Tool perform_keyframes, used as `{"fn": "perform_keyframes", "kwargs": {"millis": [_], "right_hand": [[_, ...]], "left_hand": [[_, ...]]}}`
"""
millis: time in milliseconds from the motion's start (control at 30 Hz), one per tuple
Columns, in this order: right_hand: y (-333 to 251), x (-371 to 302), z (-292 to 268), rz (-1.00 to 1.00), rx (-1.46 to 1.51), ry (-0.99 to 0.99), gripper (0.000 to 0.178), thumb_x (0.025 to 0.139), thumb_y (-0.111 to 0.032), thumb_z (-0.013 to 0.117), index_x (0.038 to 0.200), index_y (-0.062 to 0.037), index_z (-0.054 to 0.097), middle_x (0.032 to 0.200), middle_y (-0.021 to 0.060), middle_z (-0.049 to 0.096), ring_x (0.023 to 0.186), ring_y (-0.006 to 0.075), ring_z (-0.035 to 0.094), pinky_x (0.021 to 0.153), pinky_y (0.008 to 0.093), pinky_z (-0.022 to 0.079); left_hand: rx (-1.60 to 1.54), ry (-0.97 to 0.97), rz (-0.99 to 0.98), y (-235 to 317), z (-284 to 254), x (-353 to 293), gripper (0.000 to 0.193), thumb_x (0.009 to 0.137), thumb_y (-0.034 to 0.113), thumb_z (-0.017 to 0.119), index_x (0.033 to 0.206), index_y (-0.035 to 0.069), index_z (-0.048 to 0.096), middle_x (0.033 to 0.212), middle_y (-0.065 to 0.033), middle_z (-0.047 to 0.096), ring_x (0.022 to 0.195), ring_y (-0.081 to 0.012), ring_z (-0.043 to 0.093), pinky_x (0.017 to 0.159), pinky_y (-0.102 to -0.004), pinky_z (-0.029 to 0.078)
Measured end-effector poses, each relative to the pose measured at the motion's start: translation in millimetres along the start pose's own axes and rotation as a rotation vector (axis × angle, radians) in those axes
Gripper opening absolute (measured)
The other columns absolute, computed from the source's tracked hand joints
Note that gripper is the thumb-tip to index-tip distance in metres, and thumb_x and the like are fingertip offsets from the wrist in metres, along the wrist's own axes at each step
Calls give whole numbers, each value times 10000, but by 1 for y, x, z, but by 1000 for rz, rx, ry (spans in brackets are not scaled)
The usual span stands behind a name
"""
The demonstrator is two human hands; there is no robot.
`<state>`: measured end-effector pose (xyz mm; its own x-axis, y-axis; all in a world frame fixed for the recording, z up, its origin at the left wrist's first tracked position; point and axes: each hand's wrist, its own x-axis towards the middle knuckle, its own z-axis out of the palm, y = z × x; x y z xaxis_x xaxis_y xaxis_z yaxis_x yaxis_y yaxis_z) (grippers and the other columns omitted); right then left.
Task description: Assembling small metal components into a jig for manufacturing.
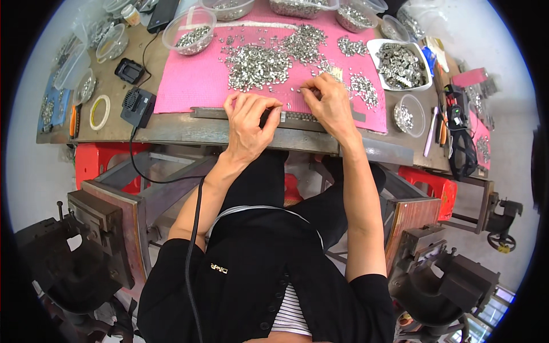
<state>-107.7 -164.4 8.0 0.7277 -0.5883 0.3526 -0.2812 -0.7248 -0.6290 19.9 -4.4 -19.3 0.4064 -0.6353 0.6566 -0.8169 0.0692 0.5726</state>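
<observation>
My left hand is closed at the front edge of the pink mat, over a long grey metal strip. Something dark shows between its thumb and fingers, too covered to name. Just right of it, my right hand has its thumb and forefinger pinched together above the mat; whatever they hold is too small to make out. The strip runs under both hands, with a row of small pieces along its right part. Beyond the hands lies a large heap of small silvery metal pieces, with a second heap behind it.
A white tub of metal parts and a round clear cup stand to the right. Clear bowls line the back. At left are a black charger-like box and a tape roll. A black cable hangs across my front.
</observation>
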Motion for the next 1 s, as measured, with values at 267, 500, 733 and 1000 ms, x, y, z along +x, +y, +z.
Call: {"fn": "perform_keyframes", "kwargs": {"millis": [267,500,733,1000], "right_hand": [[-1,4,26,-163,-241,39,75,836,-114,703,891,-64,716,841,92,625,858,281,618,811,418,420],[3,-1,8,-82,-79,4,71,825,-87,695,881,-43,701,820,90,640,811,254,643,778,400,451],[-6,-41,-33,36,166,-33,98,806,-9,687,899,5,657,866,118,649,798,277,646,760,394,512],[-7,-55,-20,-179,-21,36,164,763,27,701,906,-36,655,955,82,631,939,284,604,834,393,466]], "left_hand": [[-4,22,16,0,3,-3,125,836,83,756,943,114,698,884,10,676,881,-183,617,1015,-436,333],[-8,15,10,-1,3,-2,119,842,87,753,943,118,699,883,14,676,874,-178,615,1040,-442,318],[11,10,19,0,3,-2,113,844,103,754,942,128,703,888,21,673,890,-176,613,1044,-449,308],[61,-72,58,16,18,-1,142,827,202,787,927,130,717,901,17,650,942,-198,586,1018,-475,312]]}}
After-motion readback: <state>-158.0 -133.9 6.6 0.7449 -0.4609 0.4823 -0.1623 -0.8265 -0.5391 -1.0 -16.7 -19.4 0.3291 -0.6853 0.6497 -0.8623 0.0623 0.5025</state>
